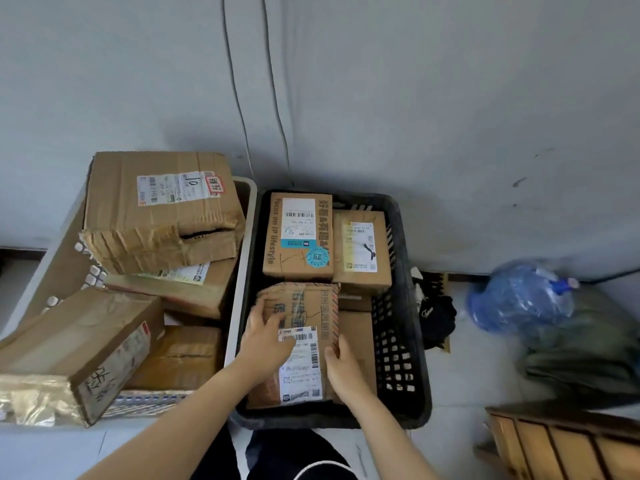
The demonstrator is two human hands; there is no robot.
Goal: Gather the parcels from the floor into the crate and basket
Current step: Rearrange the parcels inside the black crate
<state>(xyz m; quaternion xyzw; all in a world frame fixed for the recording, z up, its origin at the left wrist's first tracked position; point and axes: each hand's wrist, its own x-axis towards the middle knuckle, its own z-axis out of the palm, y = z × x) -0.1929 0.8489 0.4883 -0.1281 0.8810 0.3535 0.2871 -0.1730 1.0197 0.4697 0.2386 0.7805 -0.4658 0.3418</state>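
A black lattice basket point(398, 362) stands on the floor in front of me with cardboard parcels inside. Both my hands are on the nearest parcel point(304, 306), a brown box with a white shipping label. My left hand point(266, 337) lies over its top left with the fingers spread on the cardboard. My right hand point(341, 365) grips its right edge. Behind it sit two more parcels, one with a teal sticker point(298, 233) and a plainer one point(362, 251). To the left, a white crate point(242, 258) holds several larger boxes, a crushed one point(159, 209) on top.
A grey wall with two hanging cables rises behind the containers. Right of the basket lie a black item point(438, 320), a blue water jug point(519, 296) and a dark green bag point(581, 348). A wooden slatted piece point(561, 441) sits at the bottom right.
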